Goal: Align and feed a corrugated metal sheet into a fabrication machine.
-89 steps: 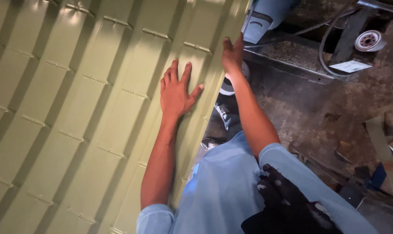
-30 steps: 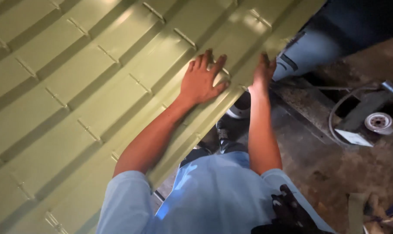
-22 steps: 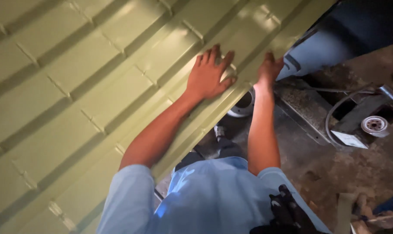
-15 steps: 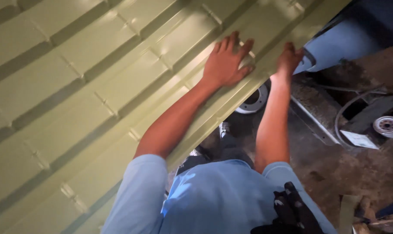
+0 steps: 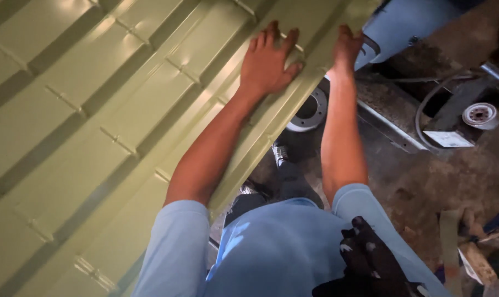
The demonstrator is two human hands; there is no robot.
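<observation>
A large pale green ribbed metal panel fills the left and upper part of the view, its long edge running diagonally down from the top right. The left hand lies flat on the panel's face just inside that edge, fingers spread and pressing the surface. The right hand sits just beside it at the edge itself, fingers curled over the rim (their tips are hidden behind the metal). Below the fingers, under the panel's edge, lies a round metal flange on the dirty floor. Well to the right of the fingers rests a small white wheel-like disc beside a grey cable.
</observation>
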